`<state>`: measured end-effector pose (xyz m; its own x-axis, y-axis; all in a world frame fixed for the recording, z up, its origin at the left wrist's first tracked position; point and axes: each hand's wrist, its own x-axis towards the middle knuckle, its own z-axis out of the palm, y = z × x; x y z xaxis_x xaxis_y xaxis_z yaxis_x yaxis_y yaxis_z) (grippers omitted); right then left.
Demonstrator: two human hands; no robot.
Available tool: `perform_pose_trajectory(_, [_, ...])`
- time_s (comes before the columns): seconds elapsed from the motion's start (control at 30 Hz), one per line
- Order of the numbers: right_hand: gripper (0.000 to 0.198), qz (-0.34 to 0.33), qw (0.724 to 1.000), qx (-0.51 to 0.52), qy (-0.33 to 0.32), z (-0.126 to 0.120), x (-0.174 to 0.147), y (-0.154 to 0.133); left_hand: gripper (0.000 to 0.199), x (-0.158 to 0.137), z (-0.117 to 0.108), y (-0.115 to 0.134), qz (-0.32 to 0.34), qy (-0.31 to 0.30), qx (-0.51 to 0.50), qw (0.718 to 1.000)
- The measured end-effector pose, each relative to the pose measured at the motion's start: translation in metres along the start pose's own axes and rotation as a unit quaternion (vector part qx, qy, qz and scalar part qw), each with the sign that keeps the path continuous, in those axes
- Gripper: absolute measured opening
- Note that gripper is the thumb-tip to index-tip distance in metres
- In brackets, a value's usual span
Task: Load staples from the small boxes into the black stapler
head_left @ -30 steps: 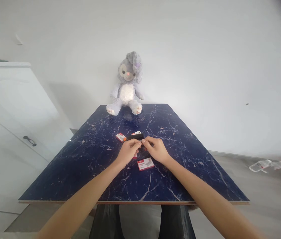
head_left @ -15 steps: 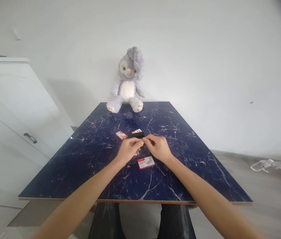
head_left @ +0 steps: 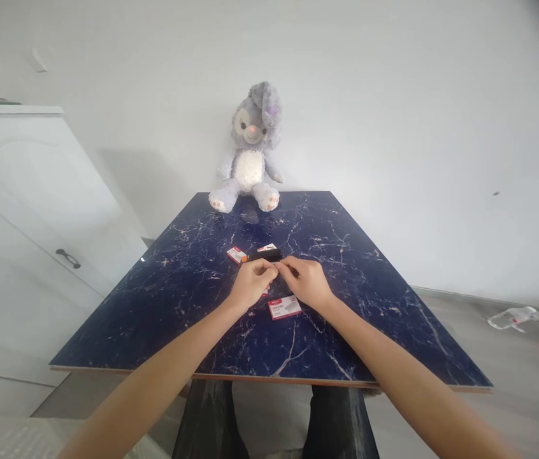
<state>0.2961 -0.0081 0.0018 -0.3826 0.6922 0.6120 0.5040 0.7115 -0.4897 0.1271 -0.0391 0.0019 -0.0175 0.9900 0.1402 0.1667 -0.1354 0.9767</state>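
My left hand [head_left: 251, 283] and my right hand [head_left: 308, 280] meet at the fingertips over the middle of the table. Both are pinched closed, and whatever lies between the fingers is too small to make out. Just beyond them sits a black stapler [head_left: 264, 255] with an orange end, partly covered by my left hand. A red and white staple box [head_left: 285, 307] lies flat nearer to me, below my right hand. Another small red and white box [head_left: 236, 254] is left of the stapler, and one more [head_left: 267, 247] shows behind it. Part of another red and white item peeks out under my left hand.
The blue marbled table [head_left: 169, 319] has its front edge close to my legs. A grey plush rabbit [head_left: 250, 153] sits at the far end against the wall. On the left stands a white cabinet [head_left: 21, 255]. Clear plastic packaging [head_left: 525, 317] lies on the floor at right.
The whole view has shifted slightly, so things appear a little further right and higher. My hands stay pinched together in nearly the same place over the table.
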Motion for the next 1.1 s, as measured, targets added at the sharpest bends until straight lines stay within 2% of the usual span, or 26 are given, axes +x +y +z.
perform_pose_trajectory(0.4, [0.037,0.081,0.986,0.138,-0.039,-0.001,0.002,-0.007,0.018,-0.002,0.000,0.003,-0.001,0.002,-0.013,1.000])
perform_pose_trajectory(1.1, [0.036,0.110,0.958,0.251,-0.086,0.003,0.002,0.003,0.015,-0.005,-0.001,0.005,0.001,-0.017,-0.029,0.999])
